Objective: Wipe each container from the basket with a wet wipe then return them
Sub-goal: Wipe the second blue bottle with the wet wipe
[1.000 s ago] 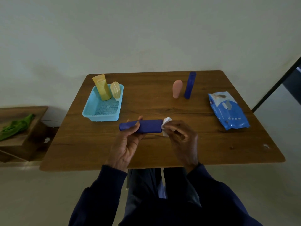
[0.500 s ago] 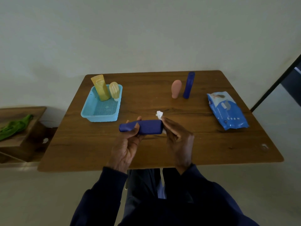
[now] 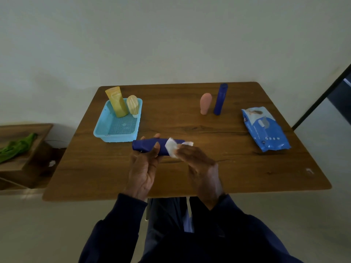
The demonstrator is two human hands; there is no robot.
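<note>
Moved: wet wipe (image 3: pixel 171 149) slid leftward along blue tube (image 3: pixel 146 146), frame centre | left hand (image 3: pixel 144 168) grips tube, right hand (image 3: pixel 197 160) pinches wet wipe | mid-wipe; next: finish length, return to basket (image 3: pixel 102 132), upper left

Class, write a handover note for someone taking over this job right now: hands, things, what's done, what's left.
Hands: the left hand holds the dark tube level over the table; the right hand pinches the wipe against the tube's right half.
Things: the basket, at left, holds a yellow tube and a pale bottle. The pink bottle and blue bottle stand outside it; the wipes pack lies at right.
Done: dark tube mid-wipe; which others are wiped cannot be told.
Left: finish it, wipe any unwiped, return the three outside.
</note>
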